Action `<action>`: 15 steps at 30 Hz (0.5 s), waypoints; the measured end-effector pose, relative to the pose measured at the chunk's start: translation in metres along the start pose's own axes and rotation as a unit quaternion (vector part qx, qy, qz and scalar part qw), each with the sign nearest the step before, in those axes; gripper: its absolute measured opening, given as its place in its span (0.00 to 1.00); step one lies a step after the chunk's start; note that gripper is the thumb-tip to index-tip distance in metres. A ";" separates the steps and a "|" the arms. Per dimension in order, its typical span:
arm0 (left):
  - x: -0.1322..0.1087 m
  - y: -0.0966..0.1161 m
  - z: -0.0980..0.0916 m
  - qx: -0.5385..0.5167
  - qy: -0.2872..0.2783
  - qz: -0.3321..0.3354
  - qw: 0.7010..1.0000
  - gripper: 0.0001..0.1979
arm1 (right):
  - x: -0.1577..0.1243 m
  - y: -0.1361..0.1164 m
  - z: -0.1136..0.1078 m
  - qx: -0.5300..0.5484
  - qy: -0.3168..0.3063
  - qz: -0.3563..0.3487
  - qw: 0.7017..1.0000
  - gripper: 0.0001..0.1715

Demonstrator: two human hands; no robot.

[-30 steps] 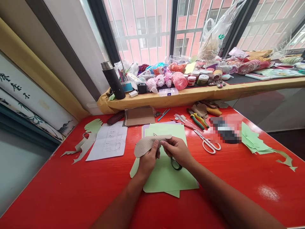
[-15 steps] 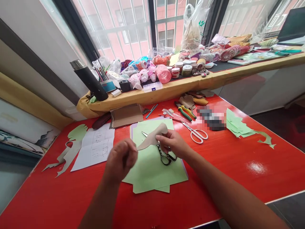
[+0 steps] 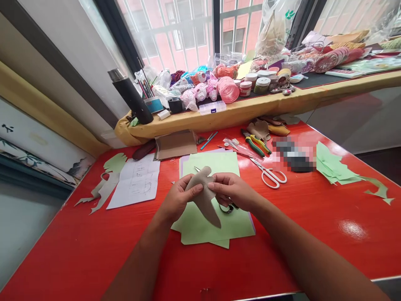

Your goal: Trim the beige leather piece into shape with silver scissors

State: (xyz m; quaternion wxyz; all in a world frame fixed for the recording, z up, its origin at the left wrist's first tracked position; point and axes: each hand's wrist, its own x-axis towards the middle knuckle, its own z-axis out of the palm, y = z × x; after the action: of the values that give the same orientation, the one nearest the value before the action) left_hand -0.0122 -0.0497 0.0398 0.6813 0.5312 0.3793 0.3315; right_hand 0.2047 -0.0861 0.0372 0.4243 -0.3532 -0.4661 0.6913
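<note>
Both my hands hold a grey-beige cut-out piece that looks like leather (image 3: pixel 205 200), with a rounded, lobed upper end and a point hanging down. My left hand (image 3: pixel 178 196) pinches its left edge, thumb on top. At its upper right edge, the fingers of my right hand (image 3: pixel 233 190) are closed on it. Below lie stacked light green sheets (image 3: pixel 216 234). Dark-handled scissors (image 3: pixel 226 208) appear to rest on them, mostly hidden by the piece and my right hand; only the tip and part of the handles show.
White-handled scissors (image 3: pixel 272 177) and green-yellow pliers (image 3: pixel 257 144) lie toward the back right. Green paper pieces (image 3: pixel 335 165) are further right. On the left are a marked white sheet (image 3: pixel 136 182) and grey offcuts (image 3: pixel 105 190). A black flask (image 3: pixel 133 98) stands on the cluttered ledge.
My left hand, a closed fist beside the piece before, now grips its left edge. The piece has turned so its point hangs down toward me. The view has shifted left.
</note>
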 end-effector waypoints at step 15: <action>0.004 -0.004 0.012 -0.121 0.025 -0.035 0.992 0.18 | 0.000 -0.001 -0.004 0.006 -0.009 0.025 1.000 0.17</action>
State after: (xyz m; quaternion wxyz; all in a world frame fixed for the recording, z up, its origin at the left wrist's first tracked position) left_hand 0.0007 -0.0526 0.0367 0.7420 0.4229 0.3719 0.3636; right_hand 0.2087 -0.0842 0.0364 0.4051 -0.3555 -0.4567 0.7078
